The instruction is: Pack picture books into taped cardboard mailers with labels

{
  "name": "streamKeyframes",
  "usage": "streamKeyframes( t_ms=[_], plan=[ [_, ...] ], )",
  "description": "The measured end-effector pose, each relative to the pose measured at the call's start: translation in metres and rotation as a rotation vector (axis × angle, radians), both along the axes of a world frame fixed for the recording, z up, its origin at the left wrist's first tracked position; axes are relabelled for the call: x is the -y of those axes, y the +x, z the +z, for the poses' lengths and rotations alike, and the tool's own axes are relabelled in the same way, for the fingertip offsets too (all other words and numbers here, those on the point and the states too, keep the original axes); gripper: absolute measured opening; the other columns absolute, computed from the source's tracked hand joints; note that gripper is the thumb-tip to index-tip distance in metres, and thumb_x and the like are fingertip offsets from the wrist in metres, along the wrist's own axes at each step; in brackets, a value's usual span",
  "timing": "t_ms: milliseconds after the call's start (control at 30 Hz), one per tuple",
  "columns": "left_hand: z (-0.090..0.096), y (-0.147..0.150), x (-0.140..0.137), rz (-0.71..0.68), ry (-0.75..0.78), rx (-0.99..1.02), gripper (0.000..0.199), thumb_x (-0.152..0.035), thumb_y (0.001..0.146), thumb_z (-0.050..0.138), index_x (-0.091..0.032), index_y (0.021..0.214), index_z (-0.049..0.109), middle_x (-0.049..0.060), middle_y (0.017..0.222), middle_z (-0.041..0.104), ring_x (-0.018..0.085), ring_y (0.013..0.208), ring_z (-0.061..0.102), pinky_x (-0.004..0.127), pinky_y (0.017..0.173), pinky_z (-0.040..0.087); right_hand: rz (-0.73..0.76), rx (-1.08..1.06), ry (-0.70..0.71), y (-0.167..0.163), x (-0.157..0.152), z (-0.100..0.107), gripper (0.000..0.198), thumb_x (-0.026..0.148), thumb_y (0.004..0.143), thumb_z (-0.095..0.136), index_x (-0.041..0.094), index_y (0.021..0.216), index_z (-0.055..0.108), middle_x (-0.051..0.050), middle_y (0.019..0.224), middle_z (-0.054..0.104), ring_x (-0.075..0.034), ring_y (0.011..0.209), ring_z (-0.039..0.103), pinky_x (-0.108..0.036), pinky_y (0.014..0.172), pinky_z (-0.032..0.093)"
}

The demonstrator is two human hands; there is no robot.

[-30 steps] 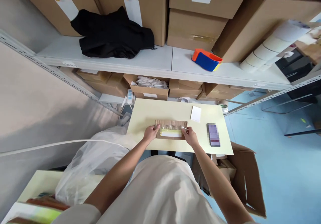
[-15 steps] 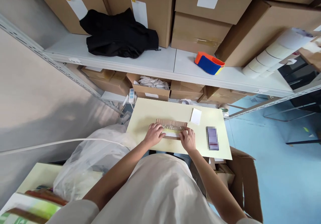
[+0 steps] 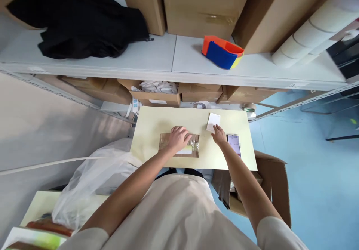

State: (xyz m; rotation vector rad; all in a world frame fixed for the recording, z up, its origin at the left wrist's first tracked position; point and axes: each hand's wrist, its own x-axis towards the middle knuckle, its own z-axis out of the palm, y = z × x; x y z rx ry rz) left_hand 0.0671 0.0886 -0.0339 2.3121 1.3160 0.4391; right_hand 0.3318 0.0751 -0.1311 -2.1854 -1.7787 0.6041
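On the pale yellow table (image 3: 148,119) lies a flat brown cardboard piece (image 3: 164,139) with clear shiny plastic or tape across it and a white label on its front part. My left hand (image 3: 178,138) rests over its middle, fingers bent and thumb apart, covering part of it. To the right, my right hand (image 3: 219,135) reaches a white card (image 3: 212,121), its fingertips at the card's lower edge and its fingers apart. The card lies flat on the table. Near my right wrist is a phone (image 3: 233,143) with a lit screen.
Behind the table stands a grey shelf (image 3: 185,61) with a black garment (image 3: 84,25), a blue and orange band (image 3: 221,53), white rolls (image 3: 311,33) and cardboard boxes. Clear plastic sheeting (image 3: 92,175) hangs at left. An open carton (image 3: 276,190) sits on the floor at right.
My right hand has left the cardboard and moved right to the white card. My left hand has shifted from the cardboard's left end to its middle. The view has moved closer.
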Motion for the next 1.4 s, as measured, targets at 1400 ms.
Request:
streamKeyframes(
  t_ms=[1400],
  plan=[
    [-0.070,0.163,-0.086,0.264,-0.716,0.129,0.040,-0.032,0.067,0.076,-0.019,0.102,0.061,0.009,0.109,0.064,0.030,0.113,0.053,0.050,0.100,0.034,0.428,0.211,0.466,0.030,0.027,0.000,0.027,0.013,0.092,0.040,0.025,0.079,0.061,-0.002,0.082,0.062,-0.016,0.081,0.049,-0.035,0.083,0.034]
  ],
)
